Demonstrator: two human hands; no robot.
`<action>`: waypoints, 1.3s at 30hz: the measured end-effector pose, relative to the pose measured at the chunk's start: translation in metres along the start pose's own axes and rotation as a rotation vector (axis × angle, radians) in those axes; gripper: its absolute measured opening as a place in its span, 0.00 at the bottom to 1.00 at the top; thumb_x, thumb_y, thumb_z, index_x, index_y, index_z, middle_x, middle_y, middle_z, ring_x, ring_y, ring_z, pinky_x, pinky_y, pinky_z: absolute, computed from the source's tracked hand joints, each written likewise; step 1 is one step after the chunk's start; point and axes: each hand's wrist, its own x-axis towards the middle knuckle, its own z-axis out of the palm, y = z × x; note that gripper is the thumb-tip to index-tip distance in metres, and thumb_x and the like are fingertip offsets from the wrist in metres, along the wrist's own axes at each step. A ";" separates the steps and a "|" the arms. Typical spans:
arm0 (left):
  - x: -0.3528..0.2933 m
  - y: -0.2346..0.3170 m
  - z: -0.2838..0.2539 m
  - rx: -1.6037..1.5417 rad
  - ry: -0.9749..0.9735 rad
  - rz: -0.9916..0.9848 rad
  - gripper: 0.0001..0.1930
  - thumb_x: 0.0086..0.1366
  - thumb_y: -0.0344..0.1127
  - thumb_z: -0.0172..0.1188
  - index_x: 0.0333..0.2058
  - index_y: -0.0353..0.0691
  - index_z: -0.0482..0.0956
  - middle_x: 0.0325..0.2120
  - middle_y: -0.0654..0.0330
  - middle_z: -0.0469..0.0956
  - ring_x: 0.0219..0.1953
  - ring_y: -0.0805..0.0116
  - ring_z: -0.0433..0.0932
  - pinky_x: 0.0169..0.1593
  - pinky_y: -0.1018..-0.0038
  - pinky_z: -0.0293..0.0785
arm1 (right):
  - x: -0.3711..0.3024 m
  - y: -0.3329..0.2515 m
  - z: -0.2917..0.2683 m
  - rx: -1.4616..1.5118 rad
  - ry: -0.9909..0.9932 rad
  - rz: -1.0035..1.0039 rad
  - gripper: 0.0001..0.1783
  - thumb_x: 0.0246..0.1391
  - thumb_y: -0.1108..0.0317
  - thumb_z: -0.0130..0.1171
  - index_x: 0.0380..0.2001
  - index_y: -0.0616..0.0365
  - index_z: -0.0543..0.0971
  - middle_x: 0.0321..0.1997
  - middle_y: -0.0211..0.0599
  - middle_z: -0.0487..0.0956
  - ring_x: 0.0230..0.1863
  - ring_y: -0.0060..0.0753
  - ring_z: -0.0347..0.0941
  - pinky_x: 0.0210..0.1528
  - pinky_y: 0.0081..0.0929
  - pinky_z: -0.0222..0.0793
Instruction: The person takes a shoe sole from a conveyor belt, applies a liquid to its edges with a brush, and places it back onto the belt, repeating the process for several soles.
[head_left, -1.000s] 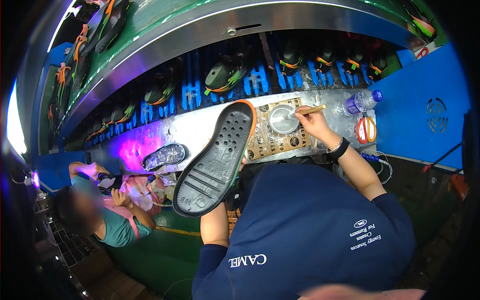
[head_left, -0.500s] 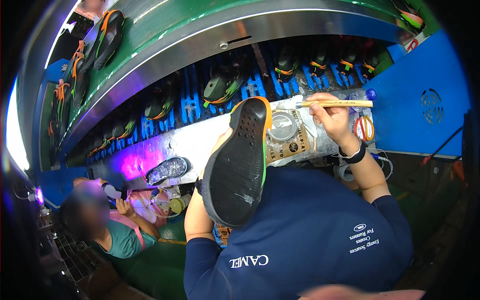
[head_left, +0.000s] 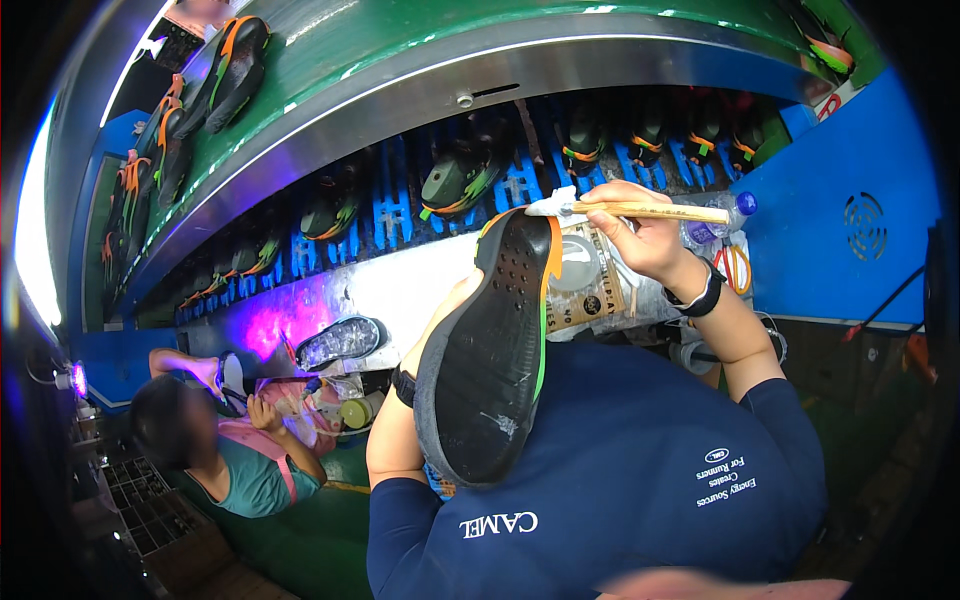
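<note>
My left hand (head_left: pixel 452 302) holds up a large black shoe sole (head_left: pixel 480 370) with small holes in the forefoot and orange and green edging. Most of its fingers are hidden behind the sole. In my right hand (head_left: pixel 640 232) is a brush (head_left: pixel 665 211) with a wooden handle, gripped between thumb and fingers. Its whitish bristles meet the orange rim at the sole's toe end. Just below the brush, a round translucent container (head_left: pixel 577 265) rests on a piece of printed cardboard (head_left: pixel 608 290), partly covered by the sole.
Several soles stand on blue racks (head_left: pixel 392 205) behind the white worktop; others ride on the green conveyor (head_left: pixel 400 35). One sole (head_left: pixel 338 342) lies left on the worktop. A plastic bottle (head_left: pixel 722 218) stands by the blue panel (head_left: pixel 845 200). A co-worker (head_left: pixel 250 450) at left handles a sole.
My right hand has brought the brush leftward, from beside the sole onto its toe rim. The sole has shifted slightly right and down. The co-worker's raised hand and piece have moved.
</note>
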 end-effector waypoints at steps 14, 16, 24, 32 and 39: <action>0.001 0.014 0.006 0.069 0.001 0.005 0.24 0.58 0.48 0.45 0.47 0.36 0.60 0.36 0.56 0.70 0.33 0.71 0.72 0.36 0.78 0.70 | -0.009 0.003 -0.011 -0.062 -0.049 0.075 0.05 0.43 0.76 0.52 0.27 0.65 0.73 0.26 0.40 0.74 0.27 0.27 0.70 0.31 0.20 0.65; 0.003 0.017 0.007 0.062 -0.024 0.011 0.22 0.58 0.47 0.45 0.47 0.37 0.61 0.36 0.61 0.70 0.33 0.76 0.71 0.38 0.81 0.68 | -0.014 0.000 -0.011 -0.046 -0.076 0.055 0.05 0.42 0.76 0.52 0.26 0.66 0.73 0.26 0.40 0.74 0.26 0.27 0.70 0.30 0.20 0.65; 0.009 0.025 0.016 0.154 -0.078 0.038 0.26 0.58 0.46 0.46 0.50 0.37 0.56 0.40 0.61 0.67 0.39 0.77 0.68 0.42 0.81 0.66 | -0.014 0.000 -0.012 0.032 -0.012 0.026 0.06 0.44 0.76 0.51 0.28 0.65 0.73 0.24 0.37 0.73 0.22 0.20 0.67 0.24 0.15 0.62; 0.010 0.022 0.007 0.199 -0.086 0.055 0.30 0.56 0.47 0.48 0.52 0.36 0.53 0.41 0.60 0.66 0.39 0.77 0.67 0.41 0.81 0.66 | -0.024 -0.004 -0.010 0.003 -0.048 0.017 0.06 0.41 0.78 0.53 0.27 0.65 0.73 0.24 0.40 0.74 0.24 0.25 0.70 0.27 0.18 0.64; 0.006 0.021 0.009 0.225 -0.047 0.061 0.30 0.56 0.47 0.48 0.52 0.35 0.53 0.43 0.58 0.65 0.41 0.77 0.66 0.42 0.81 0.65 | -0.023 -0.002 -0.003 0.132 0.030 0.059 0.07 0.46 0.76 0.50 0.31 0.66 0.72 0.25 0.35 0.73 0.22 0.15 0.65 0.23 0.11 0.61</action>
